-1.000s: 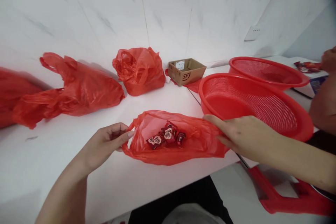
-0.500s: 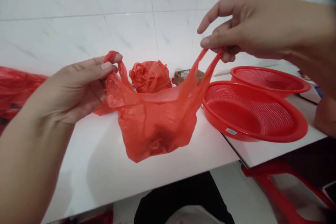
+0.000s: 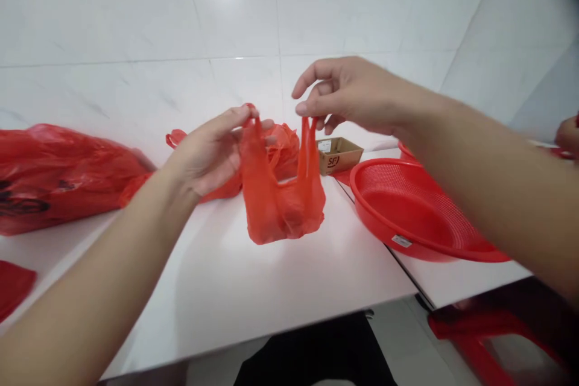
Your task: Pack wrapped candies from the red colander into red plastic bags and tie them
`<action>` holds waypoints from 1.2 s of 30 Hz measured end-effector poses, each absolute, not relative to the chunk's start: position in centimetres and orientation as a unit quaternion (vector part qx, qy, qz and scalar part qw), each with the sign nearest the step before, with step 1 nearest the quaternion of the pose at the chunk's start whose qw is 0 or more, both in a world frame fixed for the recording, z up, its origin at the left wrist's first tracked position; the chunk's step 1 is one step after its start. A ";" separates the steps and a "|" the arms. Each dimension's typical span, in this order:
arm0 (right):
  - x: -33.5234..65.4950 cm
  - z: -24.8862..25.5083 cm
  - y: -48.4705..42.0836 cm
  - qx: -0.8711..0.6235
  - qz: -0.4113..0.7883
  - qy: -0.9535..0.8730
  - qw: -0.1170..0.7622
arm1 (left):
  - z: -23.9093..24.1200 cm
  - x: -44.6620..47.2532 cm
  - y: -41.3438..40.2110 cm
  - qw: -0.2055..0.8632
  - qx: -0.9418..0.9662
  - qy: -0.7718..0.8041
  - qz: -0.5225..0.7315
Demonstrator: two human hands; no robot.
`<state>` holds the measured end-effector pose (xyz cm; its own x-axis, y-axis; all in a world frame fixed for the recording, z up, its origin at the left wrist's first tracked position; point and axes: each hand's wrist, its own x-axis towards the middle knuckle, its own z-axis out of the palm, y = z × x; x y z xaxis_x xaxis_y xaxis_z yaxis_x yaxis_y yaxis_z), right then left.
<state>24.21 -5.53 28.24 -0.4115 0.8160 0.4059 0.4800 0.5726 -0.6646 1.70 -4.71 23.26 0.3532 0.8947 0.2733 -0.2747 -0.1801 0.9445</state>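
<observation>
A thin red plastic bag (image 3: 287, 208) hangs by its two handles above the white table (image 3: 253, 289). My left hand (image 3: 215, 148) pinches the left handle between thumb and forefinger, the other fingers partly behind the bag. Higher up, my right hand (image 3: 344, 93) grips the right handle, its forefinger lifted away. The bag bulges slightly at the bottom; what lies inside cannot be made out. Behind it, against the wall, sits another bunched red bag (image 3: 286, 148), partly covered by the held one.
Right of the bag stands a red perforated basket (image 3: 407, 211), partly behind my right arm. A small cardboard box (image 3: 341, 155) is near the wall. At left lies a large red plastic bundle (image 3: 63, 175). A red stool (image 3: 479, 332) is below right. Another person's hand (image 3: 567, 136) shows at the right edge.
Both hands have moved farther out over the table and closer together, bringing the bag's handles nearer each other. The bag now hangs narrower. The view has shifted, showing more of the left bundle.
</observation>
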 end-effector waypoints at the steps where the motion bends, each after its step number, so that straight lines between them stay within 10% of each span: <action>1: 23.4 28.1 -5.5 -0.389 0.240 -0.812 0.363 | 23.2 2.2 -4.6 0.583 0.592 0.259 0.492; 8: 19.9 26.0 -5.5 -0.337 0.290 -0.827 0.345 | 22.4 2.4 -4.4 0.527 0.735 0.348 0.248; 22: 21.1 19.2 -5.1 -0.196 0.375 -0.768 0.481 | 20.4 0.9 -3.1 0.538 0.708 0.367 0.273; 36: 19.6 12.3 -1.9 -0.277 0.496 -0.665 0.485 | 16.5 2.8 -3.2 0.010 0.842 0.409 0.353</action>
<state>19.59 -1.89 12.25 -0.3774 0.8490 0.3698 -0.1130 0.3542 -0.9283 2.80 -3.24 16.53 0.4165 0.6953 0.5857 0.6809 -0.6655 0.3059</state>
